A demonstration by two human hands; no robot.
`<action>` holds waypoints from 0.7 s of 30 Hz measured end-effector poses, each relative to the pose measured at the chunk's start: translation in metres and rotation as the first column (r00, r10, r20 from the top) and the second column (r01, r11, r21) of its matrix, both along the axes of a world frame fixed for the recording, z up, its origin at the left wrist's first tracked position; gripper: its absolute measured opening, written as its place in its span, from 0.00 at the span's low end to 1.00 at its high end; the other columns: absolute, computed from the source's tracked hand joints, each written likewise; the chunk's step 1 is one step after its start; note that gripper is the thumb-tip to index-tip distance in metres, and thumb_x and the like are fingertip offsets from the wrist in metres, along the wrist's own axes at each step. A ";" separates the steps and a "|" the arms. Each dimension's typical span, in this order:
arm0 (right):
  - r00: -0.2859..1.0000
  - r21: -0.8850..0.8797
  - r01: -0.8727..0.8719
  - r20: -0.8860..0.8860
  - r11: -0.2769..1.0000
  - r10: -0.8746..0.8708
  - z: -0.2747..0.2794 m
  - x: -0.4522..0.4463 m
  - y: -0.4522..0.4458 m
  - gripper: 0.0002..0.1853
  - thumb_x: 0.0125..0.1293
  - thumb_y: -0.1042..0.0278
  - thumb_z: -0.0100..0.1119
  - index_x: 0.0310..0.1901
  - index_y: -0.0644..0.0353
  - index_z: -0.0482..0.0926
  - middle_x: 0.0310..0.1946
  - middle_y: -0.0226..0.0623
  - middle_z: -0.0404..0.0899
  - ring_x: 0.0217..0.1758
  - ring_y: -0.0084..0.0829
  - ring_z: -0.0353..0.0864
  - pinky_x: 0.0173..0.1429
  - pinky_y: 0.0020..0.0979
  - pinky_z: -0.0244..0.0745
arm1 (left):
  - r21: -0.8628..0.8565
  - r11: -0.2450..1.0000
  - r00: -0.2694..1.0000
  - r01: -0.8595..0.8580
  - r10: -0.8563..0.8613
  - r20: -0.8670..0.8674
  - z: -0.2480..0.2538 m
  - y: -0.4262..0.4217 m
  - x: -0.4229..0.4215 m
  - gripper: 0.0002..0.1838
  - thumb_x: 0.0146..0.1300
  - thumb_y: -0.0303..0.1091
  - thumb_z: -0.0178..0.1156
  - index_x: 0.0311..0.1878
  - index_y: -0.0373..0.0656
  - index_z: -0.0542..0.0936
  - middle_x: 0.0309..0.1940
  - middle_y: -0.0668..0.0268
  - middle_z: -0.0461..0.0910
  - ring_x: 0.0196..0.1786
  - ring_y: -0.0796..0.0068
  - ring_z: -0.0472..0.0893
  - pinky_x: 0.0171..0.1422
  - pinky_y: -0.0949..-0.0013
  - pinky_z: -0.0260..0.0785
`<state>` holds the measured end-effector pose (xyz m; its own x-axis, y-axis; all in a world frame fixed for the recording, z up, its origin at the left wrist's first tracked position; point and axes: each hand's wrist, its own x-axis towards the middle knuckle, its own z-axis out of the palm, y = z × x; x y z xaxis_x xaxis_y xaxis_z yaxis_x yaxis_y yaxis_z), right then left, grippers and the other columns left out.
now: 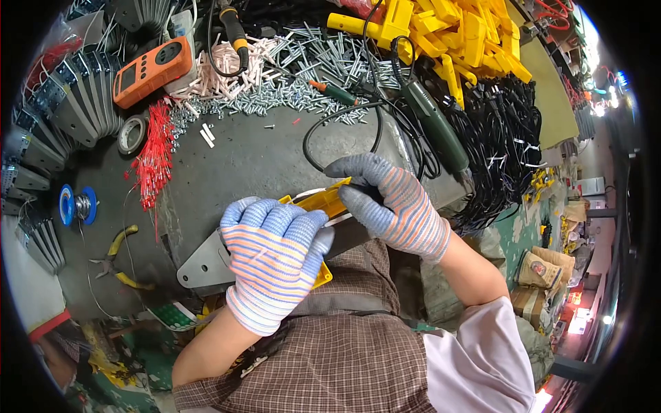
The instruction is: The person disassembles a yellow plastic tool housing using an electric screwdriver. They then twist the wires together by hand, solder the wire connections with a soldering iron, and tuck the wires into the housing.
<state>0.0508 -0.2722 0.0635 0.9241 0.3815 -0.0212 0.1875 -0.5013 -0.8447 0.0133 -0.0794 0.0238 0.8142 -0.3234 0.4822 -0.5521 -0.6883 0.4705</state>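
My left hand (272, 258), in a striped knit glove, is wrapped over a yellow plastic housing (325, 200) at the table's near edge. A flat grey metal plate (204, 267) with holes sticks out to the left from beneath that hand. My right hand (406, 210), gloved too, has its thumb and fingers closed around the housing's right end. Part of the yellow plastic also shows below my left hand. The fingers cover much of the housing, so its inside is only partly visible.
Screws (330, 58), yellow plastic parts (475, 34) and black cables (502, 138) are heaped at the back. A green electric screwdriver (434, 124), orange meter (153, 71), red wires (153, 155), solder spool (77, 205) and yellow-handled pliers (120, 258) lie around.
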 end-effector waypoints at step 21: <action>0.998 -0.110 0.018 -0.054 0.994 -0.024 -0.003 -0.035 -0.007 0.07 0.63 0.70 0.57 0.41 0.63 0.79 0.31 0.47 0.80 0.34 0.46 0.81 0.38 0.37 0.75 | -0.005 0.998 0.985 -0.062 0.062 0.159 -0.021 0.004 -0.008 0.11 0.49 0.38 0.68 0.36 0.54 0.79 0.33 0.71 0.74 0.42 0.66 0.75 0.50 0.55 0.65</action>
